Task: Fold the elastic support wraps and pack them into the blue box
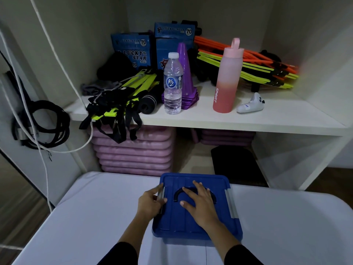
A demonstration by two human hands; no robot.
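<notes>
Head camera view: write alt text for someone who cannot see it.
A left hand grips the grey latch of a closed blue box on a table; the right hand lies flat on its lid. A shelf behind holds a water bottle and purple cones.

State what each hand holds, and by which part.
The left hand grips the grey latch on the left edge of the blue box lid; right hand lies flat on top, holding nothing.

Head view, steeply downward, close.
</notes>
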